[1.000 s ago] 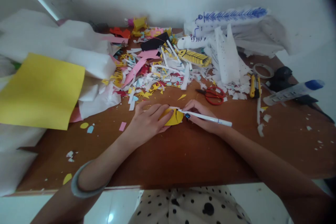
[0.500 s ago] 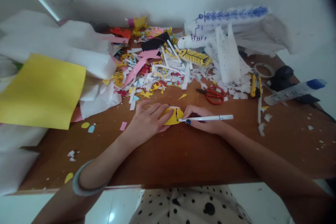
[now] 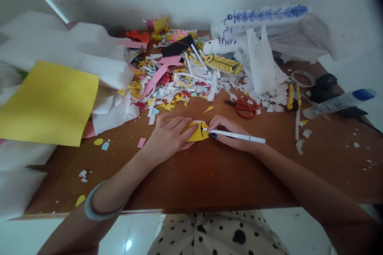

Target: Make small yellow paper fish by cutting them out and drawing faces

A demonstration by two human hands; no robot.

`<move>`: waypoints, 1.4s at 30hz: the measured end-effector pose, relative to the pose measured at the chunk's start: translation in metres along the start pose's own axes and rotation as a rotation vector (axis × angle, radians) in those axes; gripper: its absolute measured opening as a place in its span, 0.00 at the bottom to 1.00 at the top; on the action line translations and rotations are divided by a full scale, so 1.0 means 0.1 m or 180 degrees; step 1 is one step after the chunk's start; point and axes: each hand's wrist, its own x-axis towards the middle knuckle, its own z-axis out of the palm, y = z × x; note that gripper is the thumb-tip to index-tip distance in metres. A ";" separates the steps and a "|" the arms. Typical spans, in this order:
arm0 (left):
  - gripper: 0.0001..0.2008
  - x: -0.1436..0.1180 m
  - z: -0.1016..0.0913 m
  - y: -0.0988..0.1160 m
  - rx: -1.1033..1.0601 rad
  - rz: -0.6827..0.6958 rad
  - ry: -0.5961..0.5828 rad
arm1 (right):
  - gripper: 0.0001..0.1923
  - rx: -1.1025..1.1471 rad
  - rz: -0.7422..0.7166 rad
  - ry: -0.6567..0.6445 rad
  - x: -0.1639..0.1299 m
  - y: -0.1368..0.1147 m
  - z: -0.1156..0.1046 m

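Observation:
Under my left hand (image 3: 169,137) lies a small yellow cutout (image 3: 198,134), its left part covered by my fingers, which press it to the wooden table (image 3: 191,179). A black curved line crosses the cutout near its right end. My right hand (image 3: 229,131) pinches a white marker pen (image 3: 239,135), with the pen's tip on the cutout beside that line. Just beyond my right hand rest red-handled scissors (image 3: 245,107), touched by neither hand.
Paper scraps (image 3: 179,85) are heaped at the back. A large yellow sheet (image 3: 50,103) lies on white foam (image 3: 98,55) at left. On the right are a yellow cutter (image 3: 293,97), a tape roll (image 3: 303,79) and a clear tube with a blue end (image 3: 338,103).
The marker's tip has moved up along the black line, and the pen now slants down to the right. My left hand keeps its place on the cutout.

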 end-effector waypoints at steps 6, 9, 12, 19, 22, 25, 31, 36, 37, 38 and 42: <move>0.14 0.01 0.00 0.00 -0.0009 0.0021 0.0004 | 0.03 0.0162 0.0032 -0.0303 -0.01 0.02 -0.02; 0.14 0.01 0.00 -0.01 0.0046 0.0022 -0.0017 | 0.04 0.0133 0.0072 -0.0041 -0.01 0.02 -0.01; 0.14 0.01 0.01 -0.01 0.0054 0.0044 -0.0018 | 0.03 0.0105 -0.0016 -0.0197 0.00 0.03 -0.02; 0.14 0.01 0.01 -0.01 -0.0005 0.0044 0.0011 | 0.04 0.0037 -0.0086 -0.0102 0.00 0.02 -0.02; 0.14 0.01 0.01 -0.02 -0.0097 0.0001 -0.0006 | 0.02 0.0091 -0.0112 -0.0280 0.01 0.02 -0.02; 0.15 0.01 0.02 -0.02 -0.0159 -0.0031 -0.0040 | 0.03 0.0222 -0.0024 -0.0369 0.00 0.01 -0.03; 0.14 0.01 0.01 -0.02 -0.0105 -0.0006 -0.0062 | 0.04 0.0256 0.0180 -0.0320 -0.01 0.02 -0.03; 0.15 0.01 0.01 -0.01 -0.0185 -0.0050 -0.0096 | 0.06 0.0482 0.0392 -0.0176 -0.02 0.08 -0.01; 0.15 0.01 0.02 -0.01 -0.0199 -0.0066 -0.0102 | 0.06 0.0463 0.0404 -0.0121 -0.02 0.09 -0.01; 0.15 0.01 0.02 -0.01 -0.0212 -0.0075 -0.0112 | 0.07 0.0431 0.0413 -0.0089 -0.02 0.09 0.00; 0.15 0.01 0.02 -0.01 -0.0218 -0.0081 -0.0102 | 0.06 0.0336 0.0311 -0.0084 0.00 0.07 0.00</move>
